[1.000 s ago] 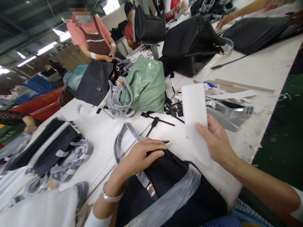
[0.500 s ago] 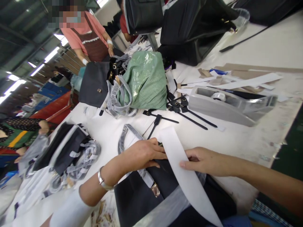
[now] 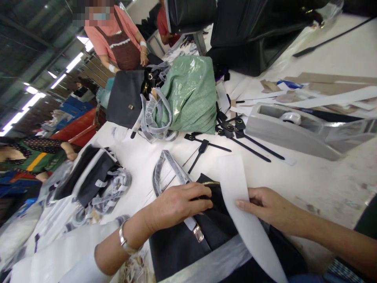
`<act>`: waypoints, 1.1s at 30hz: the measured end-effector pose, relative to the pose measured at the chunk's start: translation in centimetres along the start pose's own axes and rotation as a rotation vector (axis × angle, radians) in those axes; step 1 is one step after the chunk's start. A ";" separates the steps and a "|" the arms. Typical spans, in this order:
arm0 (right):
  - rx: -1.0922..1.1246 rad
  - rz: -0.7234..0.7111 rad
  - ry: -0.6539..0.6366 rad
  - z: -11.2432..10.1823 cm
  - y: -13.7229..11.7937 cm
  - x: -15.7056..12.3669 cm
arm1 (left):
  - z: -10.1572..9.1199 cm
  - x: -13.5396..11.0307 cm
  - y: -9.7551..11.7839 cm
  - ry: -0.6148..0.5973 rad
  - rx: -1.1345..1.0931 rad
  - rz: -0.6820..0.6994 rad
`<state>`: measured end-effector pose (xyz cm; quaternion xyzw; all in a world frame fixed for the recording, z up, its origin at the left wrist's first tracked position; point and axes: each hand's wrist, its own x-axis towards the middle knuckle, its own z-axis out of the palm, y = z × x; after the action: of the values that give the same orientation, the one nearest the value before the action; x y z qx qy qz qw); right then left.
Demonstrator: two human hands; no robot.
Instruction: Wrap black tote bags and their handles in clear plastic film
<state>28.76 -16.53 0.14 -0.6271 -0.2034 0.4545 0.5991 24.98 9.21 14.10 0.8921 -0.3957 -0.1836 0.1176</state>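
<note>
A black handbag (image 3: 173, 243) lies in front of me, with a gold zip along its top edge and a metal clasp (image 3: 198, 233). Its handle (image 3: 173, 167) is wrapped in clear plastic film. Over the bag's top edge my left hand (image 3: 182, 204) is closed, fingers curled on the black material beside the zip; the fingertips are partly hidden. My right hand (image 3: 262, 204) pinches a long white strip (image 3: 244, 212), thumb in front and fingers behind. The strip hangs across the bag and curves down to the lower edge of the view.
Black straps with buckles (image 3: 229, 127) lie beyond the bag, near a grey tape dispenser (image 3: 294, 129). A green bag (image 3: 191, 94) and more handbags (image 3: 125, 98) stand behind. Co-workers (image 3: 120, 39) are across and to the left (image 3: 38, 153). Paper scraps (image 3: 324, 94) lie at right.
My left hand has drawn back a little from the strip, and the bag's zip edge now shows. The strip's upper end has swung right with my right hand. The view has shifted slightly.
</note>
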 end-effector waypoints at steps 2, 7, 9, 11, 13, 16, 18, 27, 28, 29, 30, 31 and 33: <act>-0.003 0.002 0.005 0.0 -0.1 0.0 | 0.7 -0.4 -0.3 0.072 0.067 0.039; -0.061 0.002 0.039 0.0 -0.5 0.1 | 1.8 0.6 -1.1 -0.009 0.090 0.029; -0.093 0.004 0.054 0.0 -0.5 0.1 | 1.7 1.4 -1.3 -0.082 0.098 0.008; -0.123 0.009 0.059 0.1 -0.5 0.1 | 1.2 2.1 -1.2 -0.154 0.125 -0.018; -0.141 0.013 0.058 0.1 -0.5 0.1 | 0.6 2.7 -1.0 -0.212 0.156 -0.045; -0.166 0.006 0.065 0.2 -0.3 0.3 | 0.2 3.2 -0.7 -0.269 0.186 -0.069; -0.169 0.002 0.074 0.2 -0.2 0.5 | 0.4 3.2 -0.8 -0.265 0.200 -0.085; -0.166 0.006 0.087 -0.1 0.3 1.4 | 3.0 4.7 -4.4 -0.244 0.300 -0.108; -0.130 0.020 0.076 -0.2 0.3 1.3 | 3.3 5.0 -4.8 -0.240 0.297 -0.088; -0.076 0.036 0.060 -0.4 0.2 1.3 | 3.4 5.1 -5.1 -0.228 0.281 -0.063; -0.014 0.051 0.038 -0.6 0.1 1.2 | 3.6 5.1 -5.2 -0.211 0.256 -0.038; 0.049 0.059 0.023 -0.9 -0.1 1.0 | 3.7 5.0 -5.2 -0.186 0.225 -0.021; 0.153 0.047 0.076 -1.8 -0.8 0.7 | 3.7 4.4 -4.6 -0.119 0.145 -0.036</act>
<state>30.83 -16.83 0.39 -0.6008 -0.1302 0.4587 0.6416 29.22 8.71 8.03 0.8929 -0.3979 -0.2091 0.0255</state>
